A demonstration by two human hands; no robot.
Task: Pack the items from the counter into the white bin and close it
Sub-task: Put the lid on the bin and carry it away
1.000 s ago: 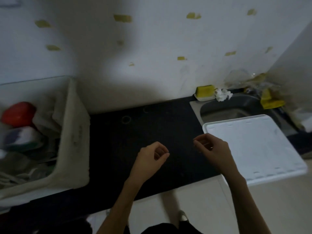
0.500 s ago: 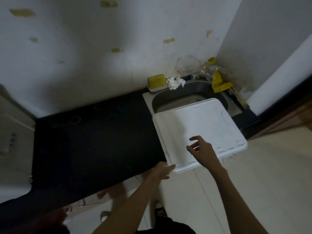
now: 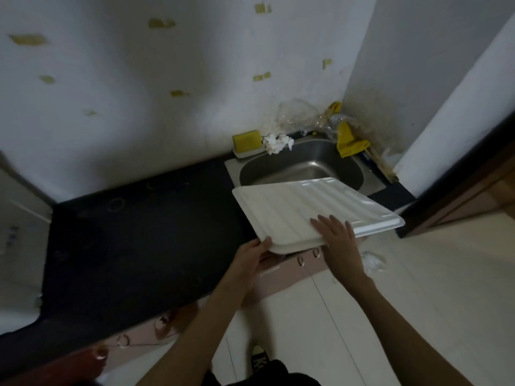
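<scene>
Head view: bin (image 3: 16,235) edge glimpsed far left of the sink (image 3: 301,168). Lid (image 3: 301,207) is held tilted over the sink's front rim, near corner gripped by left hand (image 3: 250,257); right hand (image 3: 338,236) is laid flat on it, fingers straight.

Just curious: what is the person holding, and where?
The white lid: left hand grips its near corner, right hand lies flat on its near edge.

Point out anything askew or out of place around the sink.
The white lid lies skewed over the sink, its near corner past the counter edge, held by the left hand and right hand. Crumpled plastic lies on the floor below.
</scene>
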